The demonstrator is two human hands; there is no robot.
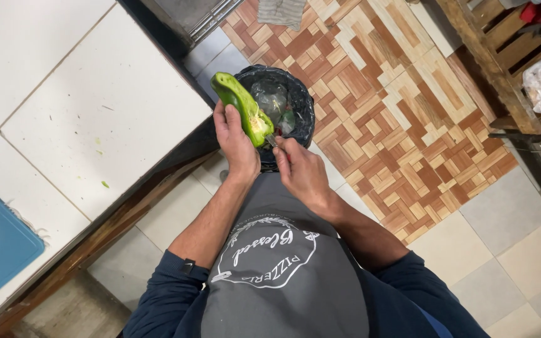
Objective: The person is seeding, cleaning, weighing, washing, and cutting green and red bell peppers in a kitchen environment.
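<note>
Near the upper middle of the frame, a halved green pepper [240, 106] was held over a black-lined waste bin [302, 106], its pale seeded inside facing right. The left hand [234, 143] gripped it from below and behind, fingers wrapped round its lower end, forearm reaching up from the lower middle. The right hand [303, 172], just right of it, was closed on a small knife [271, 140] whose blade met the pepper's core.
</note>
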